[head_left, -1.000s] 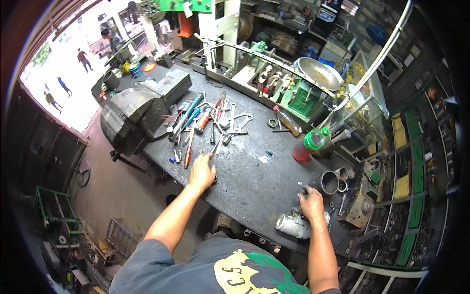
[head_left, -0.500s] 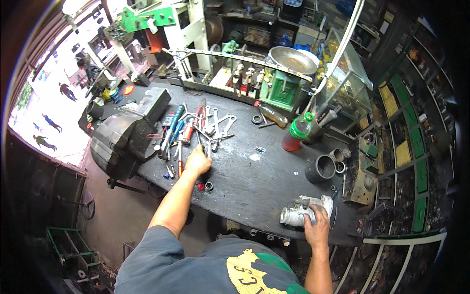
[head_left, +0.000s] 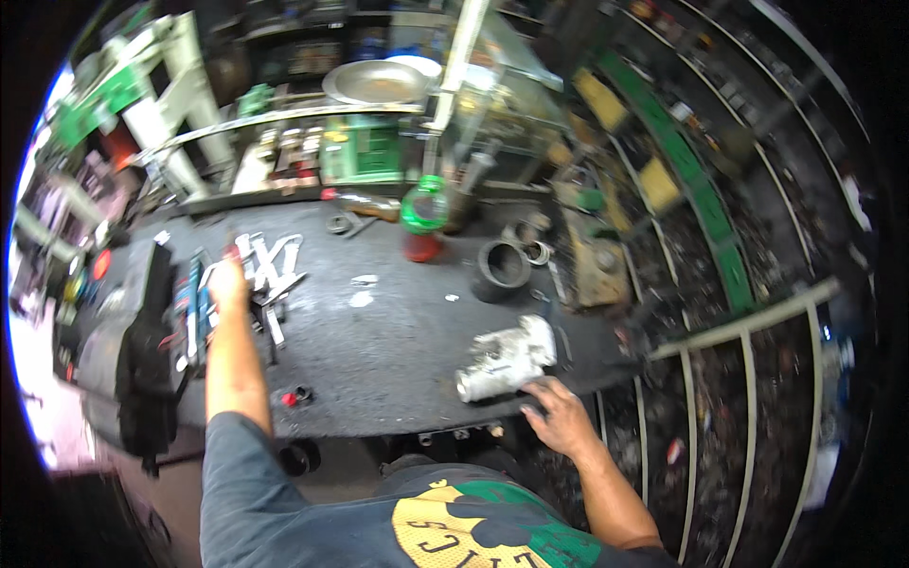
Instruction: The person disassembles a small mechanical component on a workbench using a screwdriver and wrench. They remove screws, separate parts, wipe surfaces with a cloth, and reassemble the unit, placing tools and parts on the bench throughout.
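The left hand [head_left: 227,283] has been pushed deeper into the tools [head_left: 261,254], finger state blurred, can't be told; the right hand [head_left: 561,417], fingers parted, is shifted nearside of the silver casting [head_left: 507,362], by the desk's [head_left: 379,336] near edge: probably heavy, rigid, best gripped midbody.

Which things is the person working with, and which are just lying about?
Probably in use:
- silvery cast-metal part, by the right hand
- shiny metal wrenches, by the blurred left hand

Seemingly just lying about:
- clear bottle of red liquid with green top
- dark, round, open cylinder
- wide round metal pan
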Tool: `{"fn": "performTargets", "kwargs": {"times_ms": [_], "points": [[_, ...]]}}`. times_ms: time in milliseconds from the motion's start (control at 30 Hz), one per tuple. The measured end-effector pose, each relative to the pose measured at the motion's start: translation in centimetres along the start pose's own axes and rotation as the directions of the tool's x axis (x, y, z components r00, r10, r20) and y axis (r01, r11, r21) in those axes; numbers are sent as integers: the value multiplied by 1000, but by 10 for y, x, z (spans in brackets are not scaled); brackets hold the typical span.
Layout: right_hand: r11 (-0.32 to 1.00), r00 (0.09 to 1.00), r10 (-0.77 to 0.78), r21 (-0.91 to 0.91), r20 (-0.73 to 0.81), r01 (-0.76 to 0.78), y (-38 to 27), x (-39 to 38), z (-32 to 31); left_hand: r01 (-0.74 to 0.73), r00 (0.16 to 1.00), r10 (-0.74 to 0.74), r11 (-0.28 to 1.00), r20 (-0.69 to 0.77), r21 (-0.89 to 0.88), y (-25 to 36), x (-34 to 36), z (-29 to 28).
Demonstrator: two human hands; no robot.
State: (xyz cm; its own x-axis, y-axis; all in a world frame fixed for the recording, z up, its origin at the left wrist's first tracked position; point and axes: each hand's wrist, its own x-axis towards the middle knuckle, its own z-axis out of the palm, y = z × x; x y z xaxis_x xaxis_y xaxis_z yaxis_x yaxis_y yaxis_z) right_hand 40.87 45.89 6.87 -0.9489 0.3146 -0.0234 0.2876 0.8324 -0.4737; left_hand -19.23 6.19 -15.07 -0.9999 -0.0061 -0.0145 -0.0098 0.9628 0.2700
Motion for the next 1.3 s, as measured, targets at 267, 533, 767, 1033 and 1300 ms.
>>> {"fn": "performTargets", "kwargs": {"times_ms": [267,533,767,1033,1300], "points": [[985,986,163,59,-24,-161,8,-50,7,54,913,-111,987,-392,-154,28,-18,-45],[755,966,227,604,124,-255,-9,-17,50,-381,911,307,362,-277,-851,111,-237,-102],[-445,984,-104,878,147,-178,12,7,85,-269,519,847,290,115,-918,266,-464,-81],[-132,867,496,991,40,29,146,-75,48,-869,256,963,268,85,-416,371,-470,-66],[93,859,506,985,80,-147,231,-156,26,-840,201,838,414,507,-351,464,-441,-2]]}}
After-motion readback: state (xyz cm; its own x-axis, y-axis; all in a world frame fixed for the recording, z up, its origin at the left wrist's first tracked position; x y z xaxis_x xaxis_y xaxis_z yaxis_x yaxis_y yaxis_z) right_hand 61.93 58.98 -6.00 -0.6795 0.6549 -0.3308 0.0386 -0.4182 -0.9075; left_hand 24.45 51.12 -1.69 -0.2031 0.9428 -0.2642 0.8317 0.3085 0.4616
